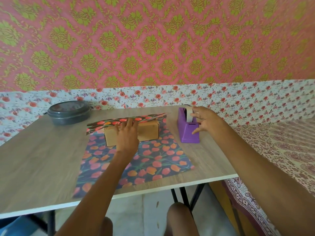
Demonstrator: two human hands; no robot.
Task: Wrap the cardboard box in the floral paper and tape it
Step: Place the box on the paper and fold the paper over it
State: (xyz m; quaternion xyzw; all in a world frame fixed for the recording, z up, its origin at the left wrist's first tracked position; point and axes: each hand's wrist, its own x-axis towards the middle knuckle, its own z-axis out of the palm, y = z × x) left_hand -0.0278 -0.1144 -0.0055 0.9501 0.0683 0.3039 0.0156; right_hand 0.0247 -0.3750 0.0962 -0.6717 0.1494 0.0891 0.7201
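A brown cardboard box (148, 132) lies on a dark floral paper (153, 160) with orange and red tulips, spread on the wooden table. The paper's far flap (122, 121) is folded over the box top. My left hand (127, 135) lies flat on the box, pressing that flap down. A purple tape dispenser (187, 132) with a pale tape roll stands to the right of the box. My right hand (206, 120) hovers at the dispenser, fingers spread, fingertips at the roll.
A dark grey round lidded container (69, 112) sits at the table's far left. The table edge (119, 195) runs near me, with metal legs below. A patterned bed cover (281, 150) lies to the right. A floral wall stands behind.
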